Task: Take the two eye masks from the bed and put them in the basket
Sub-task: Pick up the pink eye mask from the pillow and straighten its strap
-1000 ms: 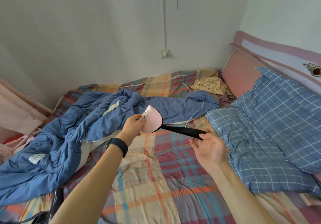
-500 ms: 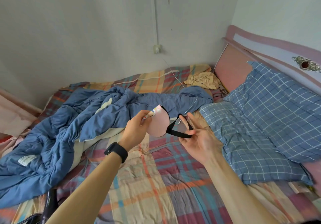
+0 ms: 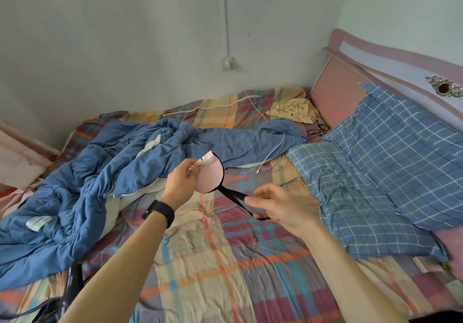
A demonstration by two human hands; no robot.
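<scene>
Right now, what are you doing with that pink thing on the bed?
A person is holding a pink eye mask up over the plaid bed. The left hand grips the mask's padded part, and the right hand pinches its black strap. No basket or second mask is in view.

pink eye mask (image 3: 210, 177) with black strap (image 3: 234, 197), blue quilt (image 3: 105, 172), plaid sheet (image 3: 213, 260)

Open plaid sheet (image 3: 225, 272) below and between both forearms: clear passage. Rumpled blue duvet (image 3: 100, 184) blocks left side. Checked pillows (image 3: 375, 184) fill right side, against headboard (image 3: 338, 92). White cable (image 3: 271, 152) trails across duvet edge behind hands. Crumpled yellow cloth (image 3: 292, 109) in far corner.
</scene>
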